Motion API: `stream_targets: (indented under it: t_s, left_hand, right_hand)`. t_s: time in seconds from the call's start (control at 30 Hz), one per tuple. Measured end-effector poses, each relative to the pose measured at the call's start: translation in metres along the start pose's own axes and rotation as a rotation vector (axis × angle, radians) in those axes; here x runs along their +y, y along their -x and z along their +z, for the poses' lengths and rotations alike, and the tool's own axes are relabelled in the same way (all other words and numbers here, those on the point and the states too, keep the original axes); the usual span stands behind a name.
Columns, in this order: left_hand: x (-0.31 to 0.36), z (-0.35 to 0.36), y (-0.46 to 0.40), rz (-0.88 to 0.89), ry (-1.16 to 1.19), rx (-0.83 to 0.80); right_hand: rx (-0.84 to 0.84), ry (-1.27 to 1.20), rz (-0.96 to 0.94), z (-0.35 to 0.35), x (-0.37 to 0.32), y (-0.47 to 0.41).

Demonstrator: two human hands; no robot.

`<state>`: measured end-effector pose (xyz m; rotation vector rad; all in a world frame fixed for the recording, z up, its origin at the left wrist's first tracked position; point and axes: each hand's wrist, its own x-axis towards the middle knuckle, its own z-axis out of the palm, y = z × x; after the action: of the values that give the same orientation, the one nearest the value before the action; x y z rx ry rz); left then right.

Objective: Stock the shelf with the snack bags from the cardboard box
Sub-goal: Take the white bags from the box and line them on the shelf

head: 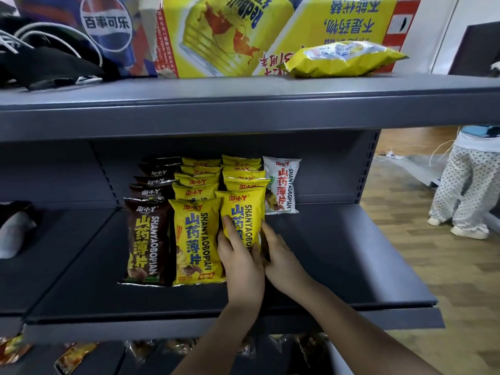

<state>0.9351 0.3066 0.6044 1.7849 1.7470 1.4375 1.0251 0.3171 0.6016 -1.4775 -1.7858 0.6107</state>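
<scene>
Head view. A grey metal shelf [338, 253] is seen from above and in front, its middle board carrying rows of snack bags that stand upright and run back toward 12 o'clock.

A yellow bag [243, 212] at the front of the right-hand yellow row is held between both hands. The left hand [239, 255] is laid on the bag's face and lower left edge, fingers [228, 226] curled round it. The right hand [281, 255] is pressed against the bag's right edge at 3 o'clock, fingers bent on the side; the thumb is hidden behind the left hand. The bag is tilted slightly back against the yellow bags behind it.

At 9 o'clock of the held bag, just beside it, a second yellow bag [196, 242] stands at the front of its own row. A brown bag [144, 242] is set further toward 9 o'clock, touching that one, with more brown bags behind.

A single white bag [281, 185] stands at 1 o'clock of the held bag, near the back panel.

On the top board a yellow carton [270, 31] is noted, with a yellow crisp packet [343, 59] lying in front of it. Dark clothing [46, 60] lies at the top board's left end.

A person in spotted trousers [465, 185] stands on the wooden floor at 3 o'clock, well apart from the shelf.
</scene>
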Motion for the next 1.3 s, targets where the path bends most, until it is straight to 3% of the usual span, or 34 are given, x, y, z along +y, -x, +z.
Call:
stream_targets:
  t_s: [0.27, 0.57, 0.67, 0.93, 1.3]
  left_hand:
    - [0.0, -0.001, 0.009, 0.041, -0.02, -0.046]
    - [0.016, -0.008, 0.018, 0.174, 0.033, 0.056]
    - [0.023, -0.015, 0.021, 0.223, 0.065, 0.057]
    - [0.034, -0.031, 0.044, 0.317, 0.052, -0.044]
    - [0.04, -0.019, 0.113, 0.386, 0.09, -0.26]
  right_hand:
    - [0.068, 0.06, -0.002, 0.001, 0.0, 0.004]
    - [-0.022, 0.019, 0.001, -0.009, -0.007, 0.007]
    - [0.045, 0.01, -0.021, -0.016, -0.009, 0.014]
    - [0.222, 0.057, -0.057, -0.034, 0.0, 0.05]
    - [0.259, 0.078, -0.017, -0.08, 0.019, 0.129]
